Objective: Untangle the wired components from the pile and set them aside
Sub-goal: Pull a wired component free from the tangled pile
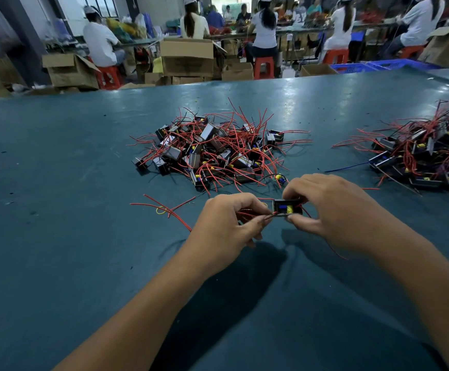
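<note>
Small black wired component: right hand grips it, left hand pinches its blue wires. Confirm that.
Not quite: in the head view the wires are red, not blue. The right hand grips the small black wired component, and the left hand pinches its red wires.

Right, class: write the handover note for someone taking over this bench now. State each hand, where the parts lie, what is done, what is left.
Left hand: pinches the red wires of the small black boxed component.
Right hand: grips that component just above the teal table.
Tangled central pile of black components with red wires: beyond the hands.
Second heap of similar parts: far right, apparently those already set aside.
Loose red wires: left of the hands.
Left: free this piece, set it aside, work through the central pile.
</note>
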`<act>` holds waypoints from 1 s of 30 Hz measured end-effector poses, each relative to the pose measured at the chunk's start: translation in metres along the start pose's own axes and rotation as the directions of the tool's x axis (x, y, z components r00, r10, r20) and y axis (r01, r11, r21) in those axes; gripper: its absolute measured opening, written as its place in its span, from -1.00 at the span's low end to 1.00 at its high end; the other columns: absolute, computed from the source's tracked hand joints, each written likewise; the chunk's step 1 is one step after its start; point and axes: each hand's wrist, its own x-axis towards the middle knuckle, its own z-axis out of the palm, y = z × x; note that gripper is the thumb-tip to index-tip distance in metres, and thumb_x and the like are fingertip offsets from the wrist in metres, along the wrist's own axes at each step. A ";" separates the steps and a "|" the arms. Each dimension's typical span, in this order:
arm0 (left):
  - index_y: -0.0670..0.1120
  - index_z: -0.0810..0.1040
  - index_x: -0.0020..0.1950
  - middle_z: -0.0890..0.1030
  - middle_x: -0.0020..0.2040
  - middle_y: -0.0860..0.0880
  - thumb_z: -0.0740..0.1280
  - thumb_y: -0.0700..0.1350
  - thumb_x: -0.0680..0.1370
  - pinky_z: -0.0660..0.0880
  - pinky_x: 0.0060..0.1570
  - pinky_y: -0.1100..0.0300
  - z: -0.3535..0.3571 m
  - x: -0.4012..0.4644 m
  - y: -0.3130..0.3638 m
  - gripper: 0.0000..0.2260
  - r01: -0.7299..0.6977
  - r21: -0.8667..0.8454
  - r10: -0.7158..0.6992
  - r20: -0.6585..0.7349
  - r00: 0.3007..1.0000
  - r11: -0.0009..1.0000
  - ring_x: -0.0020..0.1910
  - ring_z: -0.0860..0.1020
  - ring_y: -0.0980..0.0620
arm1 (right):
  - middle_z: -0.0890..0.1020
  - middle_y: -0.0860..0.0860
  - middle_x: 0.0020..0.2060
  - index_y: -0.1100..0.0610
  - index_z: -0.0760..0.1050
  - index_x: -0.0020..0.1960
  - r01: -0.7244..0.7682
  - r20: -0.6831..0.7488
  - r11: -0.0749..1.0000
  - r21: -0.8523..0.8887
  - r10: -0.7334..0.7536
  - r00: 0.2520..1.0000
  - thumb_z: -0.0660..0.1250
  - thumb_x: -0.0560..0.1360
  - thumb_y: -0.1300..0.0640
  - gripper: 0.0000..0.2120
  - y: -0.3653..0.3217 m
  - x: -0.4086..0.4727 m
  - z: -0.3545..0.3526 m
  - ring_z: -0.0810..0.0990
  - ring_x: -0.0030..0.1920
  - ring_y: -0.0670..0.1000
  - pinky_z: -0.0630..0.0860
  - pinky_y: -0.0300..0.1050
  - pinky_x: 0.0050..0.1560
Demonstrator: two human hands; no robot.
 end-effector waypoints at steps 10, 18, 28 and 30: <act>-0.03 0.65 -0.15 0.66 -0.34 -0.01 0.44 -0.26 0.54 0.62 -0.27 0.16 -0.002 0.001 -0.006 -0.85 0.173 -0.010 -0.170 0.136 0.976 0.985 -0.34 0.66 0.04 | 0.61 -0.16 -0.04 -0.06 0.50 0.05 -0.098 0.232 0.994 0.044 0.085 0.969 0.41 0.50 -0.08 -0.80 0.005 0.003 0.017 0.57 0.02 -0.04 0.50 -0.01 0.06; -0.12 0.63 -0.16 0.68 -0.30 -0.11 0.39 -0.29 0.56 0.58 -0.35 0.21 0.004 -0.002 -0.007 -0.87 0.261 -0.032 -0.257 0.087 0.962 0.965 -0.33 0.69 -0.04 | 0.63 -0.17 -0.17 -0.06 0.60 -0.05 -0.068 0.034 0.949 0.307 0.060 0.998 0.43 0.52 0.02 -0.97 -0.003 0.005 0.020 0.56 -0.12 -0.24 0.42 -0.30 -0.05; 0.16 0.61 -0.27 0.68 -0.34 -0.01 0.33 -0.12 0.60 0.65 -0.36 0.02 -0.004 -0.005 0.001 -0.72 0.137 0.278 -0.178 0.126 0.976 0.951 -0.41 0.66 0.05 | 0.64 -0.14 -0.03 0.02 0.63 -0.02 -0.107 0.041 0.823 0.557 0.101 0.994 0.44 0.50 0.16 -0.92 -0.017 0.003 0.022 0.62 -0.03 -0.16 0.56 -0.24 -0.02; 0.05 0.67 -0.16 0.69 -0.31 -0.01 0.33 -0.15 0.60 0.61 -0.43 0.13 -0.006 -0.005 0.002 -0.79 0.154 0.250 -0.191 0.130 0.973 0.956 -0.41 0.67 0.05 | 0.64 -0.16 0.02 0.02 0.65 -0.02 -0.096 0.102 0.827 0.553 0.048 0.994 0.47 0.49 0.16 -0.91 -0.015 0.002 0.020 0.61 0.07 -0.16 0.57 -0.22 0.06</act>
